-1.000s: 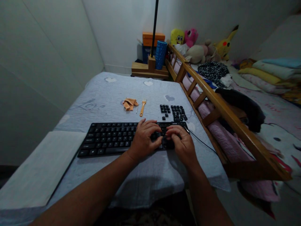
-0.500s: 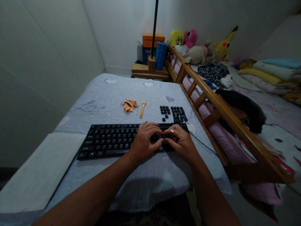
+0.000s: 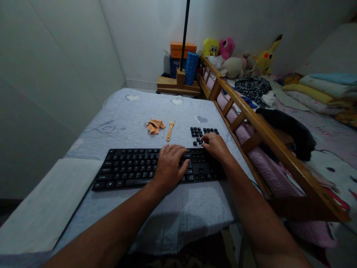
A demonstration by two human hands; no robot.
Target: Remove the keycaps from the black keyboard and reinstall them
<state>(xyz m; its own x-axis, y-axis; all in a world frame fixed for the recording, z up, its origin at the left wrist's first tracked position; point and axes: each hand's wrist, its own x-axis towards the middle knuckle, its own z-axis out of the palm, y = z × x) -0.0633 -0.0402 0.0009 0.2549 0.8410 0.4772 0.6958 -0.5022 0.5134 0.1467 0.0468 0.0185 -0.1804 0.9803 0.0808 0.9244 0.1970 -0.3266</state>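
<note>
A black keyboard (image 3: 134,163) lies across the cloth-covered table, with bare key slots in its right part. My left hand (image 3: 170,163) rests on the keys right of the middle, fingers apart and holding nothing. Beyond the keyboard's right part, loose black keycaps (image 3: 196,131) lie in small groups on the cloth. My right hand (image 3: 213,145) is at these keycaps, thumb and fingertips close together around a small dark keycap. The hand and forearm hide the keyboard's right end and some keycaps.
Behind the keyboard lie an orange cloth (image 3: 155,126), a cotton swab (image 3: 163,131) and a yellow-handled brush (image 3: 170,131). A white sheet (image 3: 52,201) is at the left. A wooden bed rail (image 3: 251,123) borders the right side; a cable runs near it.
My right hand has moved away from the keyboard, up to the loose keycaps. My left hand has shifted slightly left and its thumb no longer meets the right hand.
</note>
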